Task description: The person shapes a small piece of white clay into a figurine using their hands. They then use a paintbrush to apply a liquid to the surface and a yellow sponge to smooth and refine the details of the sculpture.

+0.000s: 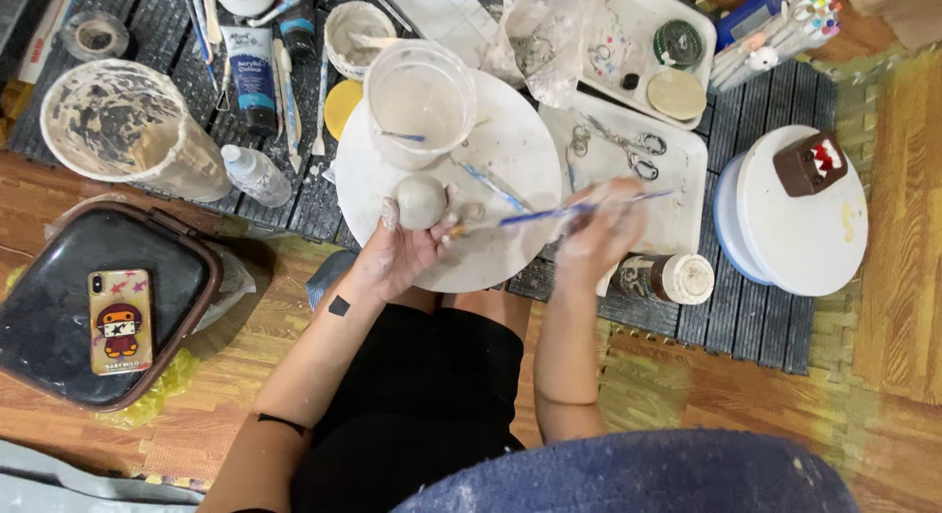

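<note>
Head view, looking straight down: the left hand (397, 248) cups a grey clay ball (421, 200) at centre frame, fingers curled under and around it, so its upper face is tipped toward the tool. The right hand (603, 233) pinches a thin blue brush (559, 213) like a pen, its tip pointing left toward the ball; whether it touches the clay is hard to tell. Both hands work over a round white turntable (510, 145), which would catch any drips. On the turntable, just above the ball, stands a clear cup (420, 101) of cloudy water with another tool leaning in it, close by for dipping. Right of centre lies a white tray (677, 194) with scissors (628, 150) on it. Far right is a second round stand (800, 229) carrying a small brown block figure (809, 163). At upper left a big smeared bucket (123, 126) lies tipped over. At lower left a phone (120, 320) rests on a dark lid (59, 317), well apart from the wet work. A jar (672, 278) lies on its side near the right wrist.
</note>
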